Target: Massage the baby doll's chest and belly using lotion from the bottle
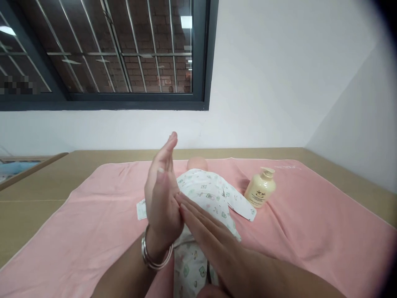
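The left hand [161, 194] is standing upright with its fingers straight and together, gripping nothing, while the right hand [204, 227] is lying flat and open with its fingertips pressing against the left palm. Both hands are hovering just above a baby doll [206, 194] dressed in a white printed sleepsuit. The doll is lying on its back on a pink towel [93, 231], which is spreading over the tan desk [37, 194]. The step in hand is, by my judgement, palms being rubbed against each other (possibly spreading lotion, though none is showing on the skin). A next move would be calling for both flat palms to be coming down softly on the doll's chest, with light and even pressure.

The doll's long axis is running away from the person, the head pointing toward the far wall and the legs pointing back toward the wearer. A cream pump bottle [260, 188] is standing upright on the towel just beside the doll's outstretched sleeve, to the right. A bangle [151, 256] is circling the left wrist.
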Motion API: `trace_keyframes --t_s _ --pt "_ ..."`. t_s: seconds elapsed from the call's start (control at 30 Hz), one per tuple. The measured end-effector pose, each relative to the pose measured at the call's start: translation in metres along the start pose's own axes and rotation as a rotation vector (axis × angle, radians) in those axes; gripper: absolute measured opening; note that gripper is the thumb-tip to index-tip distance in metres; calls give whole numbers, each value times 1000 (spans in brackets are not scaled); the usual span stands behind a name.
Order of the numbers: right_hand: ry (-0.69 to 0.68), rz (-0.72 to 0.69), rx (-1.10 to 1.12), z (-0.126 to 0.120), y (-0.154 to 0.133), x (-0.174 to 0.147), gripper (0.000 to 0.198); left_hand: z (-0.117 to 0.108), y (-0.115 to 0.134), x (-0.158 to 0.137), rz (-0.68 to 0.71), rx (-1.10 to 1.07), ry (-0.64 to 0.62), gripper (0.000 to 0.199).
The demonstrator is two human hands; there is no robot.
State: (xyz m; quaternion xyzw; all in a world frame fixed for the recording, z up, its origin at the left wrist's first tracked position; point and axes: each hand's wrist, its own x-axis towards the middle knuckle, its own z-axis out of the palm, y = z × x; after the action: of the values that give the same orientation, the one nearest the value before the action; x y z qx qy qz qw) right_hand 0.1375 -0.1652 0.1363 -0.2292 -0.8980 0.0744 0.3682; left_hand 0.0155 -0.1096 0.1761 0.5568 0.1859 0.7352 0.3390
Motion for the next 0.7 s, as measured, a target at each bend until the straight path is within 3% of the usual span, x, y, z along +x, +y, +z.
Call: trace_keyframes --t_s 0.07,0.13,0.2,0.3,0.43,0.53,0.63,0.7 --pt "20 -6 46 -10 4 2 68 -3 -8 9 83 19 25 36" --pt "81 -5 67 -16 14 6 54 -6 -22 15 68 43 42 36" --pt "169 57 57 -14 30 10 45 -9 -43 18 -22 138 28 36" --pt "270 279 14 2 66 14 34 -14 -80 12 -203 315 -29 30" --pt "200 541 -83 34 114 12 25 -23 -120 -3 -403 272 -16 21" --pt "141 448 -133 52 138 6 23 -32 -138 -15 -434 275 -50 19" --pt "34 251 -119 61 151 1 40 -42 -149 -23 -403 354 -49 21" --pt "-30 210 -131 62 158 -2 46 -48 -155 -26 -359 436 -104 23"
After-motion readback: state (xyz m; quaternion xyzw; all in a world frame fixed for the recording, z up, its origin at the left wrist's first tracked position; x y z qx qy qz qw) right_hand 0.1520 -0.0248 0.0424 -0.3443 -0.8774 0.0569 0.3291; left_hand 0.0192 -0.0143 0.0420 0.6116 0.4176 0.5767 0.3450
